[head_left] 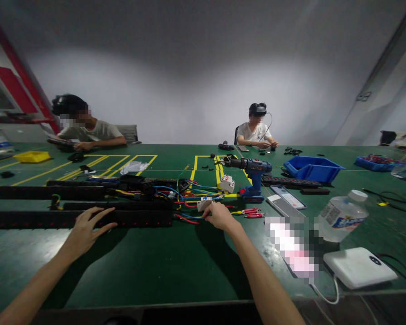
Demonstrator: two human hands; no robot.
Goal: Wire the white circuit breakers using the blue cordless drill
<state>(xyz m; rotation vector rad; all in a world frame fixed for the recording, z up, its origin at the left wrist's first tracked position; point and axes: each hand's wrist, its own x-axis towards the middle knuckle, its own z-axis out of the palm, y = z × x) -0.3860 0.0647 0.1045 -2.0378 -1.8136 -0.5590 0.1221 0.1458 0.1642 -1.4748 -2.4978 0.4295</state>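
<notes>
You are spreading your left grip (84,230) over the near black strip (138,219), its fingers released and lying across it rather than clasping. Your right grip (219,216) is pinching the white breaker (203,204) at its near right edge; the breaker is sitting just beyond the strip's right end, among coloured wires (187,219) on the green table (149,275). You seem to be positioning the breaker beside its wiring; the next move is probably calling for a steady strip and careful wire alignment.

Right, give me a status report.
Left hand spread on front black bar. Right hand holding white switch. Wires close beside it; drill upright beyond.
</notes>
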